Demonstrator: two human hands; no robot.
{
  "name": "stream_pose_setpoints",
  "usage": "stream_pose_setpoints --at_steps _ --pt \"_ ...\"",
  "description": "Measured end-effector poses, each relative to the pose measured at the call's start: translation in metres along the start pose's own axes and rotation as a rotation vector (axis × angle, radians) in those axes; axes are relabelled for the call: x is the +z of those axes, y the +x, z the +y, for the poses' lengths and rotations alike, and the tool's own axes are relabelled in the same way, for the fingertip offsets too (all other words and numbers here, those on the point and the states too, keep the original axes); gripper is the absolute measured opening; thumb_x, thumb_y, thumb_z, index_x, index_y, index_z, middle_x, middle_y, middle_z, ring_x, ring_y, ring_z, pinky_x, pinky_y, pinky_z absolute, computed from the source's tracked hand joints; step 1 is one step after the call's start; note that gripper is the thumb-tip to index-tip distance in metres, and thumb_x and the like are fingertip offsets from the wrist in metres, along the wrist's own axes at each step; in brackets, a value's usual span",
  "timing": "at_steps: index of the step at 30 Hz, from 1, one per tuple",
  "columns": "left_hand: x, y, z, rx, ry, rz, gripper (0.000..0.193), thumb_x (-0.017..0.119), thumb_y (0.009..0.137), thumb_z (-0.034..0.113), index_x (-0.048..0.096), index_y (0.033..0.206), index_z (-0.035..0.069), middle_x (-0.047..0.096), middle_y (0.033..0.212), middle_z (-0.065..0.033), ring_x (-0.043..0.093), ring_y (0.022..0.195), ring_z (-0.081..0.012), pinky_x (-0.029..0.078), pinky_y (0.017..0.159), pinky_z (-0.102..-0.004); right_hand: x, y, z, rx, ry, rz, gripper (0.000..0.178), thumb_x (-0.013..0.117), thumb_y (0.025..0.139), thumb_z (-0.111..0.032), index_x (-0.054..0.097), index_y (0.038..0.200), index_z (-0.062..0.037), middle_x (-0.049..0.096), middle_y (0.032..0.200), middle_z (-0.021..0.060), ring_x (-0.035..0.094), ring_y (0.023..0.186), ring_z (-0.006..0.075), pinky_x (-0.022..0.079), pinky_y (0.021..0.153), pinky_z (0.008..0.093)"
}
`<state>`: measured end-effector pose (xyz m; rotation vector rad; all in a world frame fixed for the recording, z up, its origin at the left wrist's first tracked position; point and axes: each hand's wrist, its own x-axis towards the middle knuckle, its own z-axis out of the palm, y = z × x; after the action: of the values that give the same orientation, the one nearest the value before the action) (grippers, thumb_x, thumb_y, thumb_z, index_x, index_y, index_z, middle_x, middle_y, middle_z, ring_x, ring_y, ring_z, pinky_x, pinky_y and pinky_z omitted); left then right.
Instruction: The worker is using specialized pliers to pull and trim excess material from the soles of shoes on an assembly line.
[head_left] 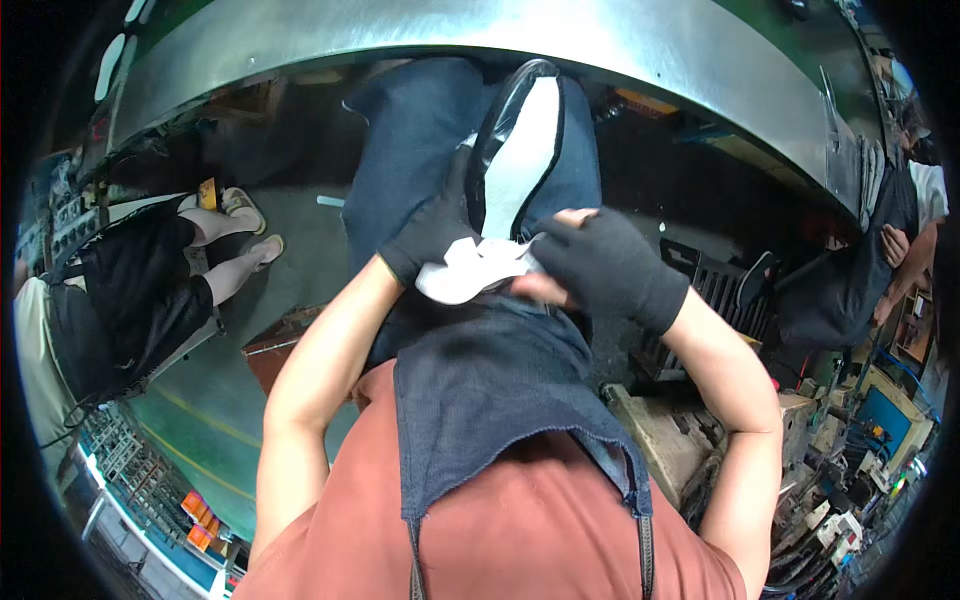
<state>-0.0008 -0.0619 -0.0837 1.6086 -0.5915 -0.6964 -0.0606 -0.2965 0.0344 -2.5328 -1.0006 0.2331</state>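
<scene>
A black shoe [489,140] lies across my lap with its underside up and its toe pointing away from me. A long white sole-shaped piece [522,160] covers most of that underside. My left hand [436,225], in a black fingerless glove, is wrapped along the shoe's left side and holds it. At the heel end is a crumpled, curling white sheet [468,278]. My right hand [605,265], gloved the same way, pinches the sheet's right edge with bent fingers; its fingertips are slightly blurred. The glove and the sheet hide the shoe's heel.
A metal-edged bench [420,25] curves across the far side, just beyond my knees. To the left sits a co-worker [130,280]; another person [850,280] is at the right. A dark slatted rack [690,310] stands right of my lap, and a brown box [285,345] left of it.
</scene>
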Motion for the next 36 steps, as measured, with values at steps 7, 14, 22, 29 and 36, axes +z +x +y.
stream_pose_setpoints --at_steps 7,14,22,29,36 --pt "0.011 -0.006 -0.055 0.088 0.367 0.298 0.051 0.060 0.096 0.025 0.050 0.139 0.000 0.057 0.136 -0.0117 0.054 0.127 -0.0228 0.035 0.113 -0.0367 0.044 -0.040 0.048 0.514 0.390 0.023 0.033 0.060 0.097 -0.035 0.066 0.088 -0.0036 0.061 0.078 0.0173 0.059 0.068 0.0349 0.046 0.063 0.0400" --pt "0.034 0.035 0.003 -0.074 0.074 0.492 0.043 0.053 0.100 0.018 0.048 0.137 -0.002 0.060 0.129 -0.0186 0.059 0.117 -0.0270 0.045 0.100 -0.0351 0.088 -0.087 0.015 0.838 0.790 0.226 0.042 0.056 0.100 -0.041 0.065 0.089 -0.0016 0.063 0.072 0.0140 0.058 0.064 0.0252 0.045 0.063 0.0355" --pt "-0.001 -0.004 -0.008 -0.010 0.497 -0.078 0.072 0.068 0.090 0.034 0.038 0.147 0.003 0.051 0.141 -0.0210 0.048 0.133 -0.0293 0.038 0.111 -0.0354 -0.025 0.012 -0.022 0.090 0.429 0.250 0.037 0.061 0.095 -0.040 0.067 0.088 -0.0034 0.064 0.081 0.0173 0.065 0.070 0.0371 0.051 0.063 0.0411" --pt "0.001 -0.003 0.015 -0.337 0.024 0.005 0.107 0.087 0.073 0.037 0.024 0.151 0.001 0.040 0.148 -0.0200 0.045 0.133 -0.0287 0.038 0.110 -0.0386 0.013 0.003 0.002 0.216 0.199 0.139 0.048 0.051 0.099 -0.046 0.067 0.083 -0.0034 0.066 0.073 0.0177 0.067 0.066 0.0342 0.053 0.061 0.0428" --pt "0.003 -0.003 0.002 -0.236 0.249 0.077 0.139 0.092 0.063 0.042 -0.003 0.154 -0.002 0.033 0.151 -0.0285 0.042 0.138 -0.0354 0.034 0.115 -0.0408 0.037 -0.010 0.008 0.362 0.023 -0.037 0.046 0.055 0.096 -0.049 0.066 0.082 -0.0065 0.067 0.077 0.0154 0.068 0.071 0.0332 0.053 0.063 0.0423"
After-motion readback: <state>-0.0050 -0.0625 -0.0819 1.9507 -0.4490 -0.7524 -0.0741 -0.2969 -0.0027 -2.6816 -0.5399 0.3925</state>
